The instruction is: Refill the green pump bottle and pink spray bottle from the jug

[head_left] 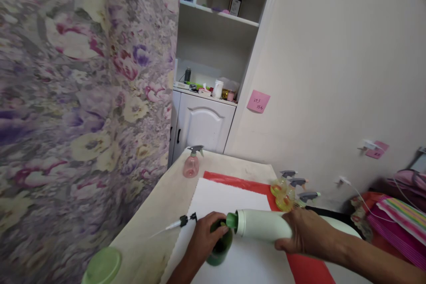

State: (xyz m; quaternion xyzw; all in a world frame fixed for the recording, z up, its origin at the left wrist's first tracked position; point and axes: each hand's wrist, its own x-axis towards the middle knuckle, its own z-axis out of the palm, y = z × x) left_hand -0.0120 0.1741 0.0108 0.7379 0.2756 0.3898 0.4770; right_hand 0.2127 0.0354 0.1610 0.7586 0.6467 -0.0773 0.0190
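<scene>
My left hand (207,235) is closed around the upper part of a dark green bottle (220,252), which stands on white paper (229,195). My right hand (299,230) grips a pale green bottle (261,224) lying nearly level in the air. Its mouth points left, and a brighter green piece or liquid (232,219) shows there, right above the dark bottle's opening; which it is I cannot tell. Left of my left hand lies a pump head (182,221) with a black collar and a pale tube. A round green lid (103,266) sits at the lower left.
A pink spray bottle (191,165) stands at the table's far left corner. Several yellowish spray bottles (285,193) cluster at the right edge, by a red sheet (233,181) under the paper. A floral curtain (86,97) hangs left, with a white cabinet (204,120) behind.
</scene>
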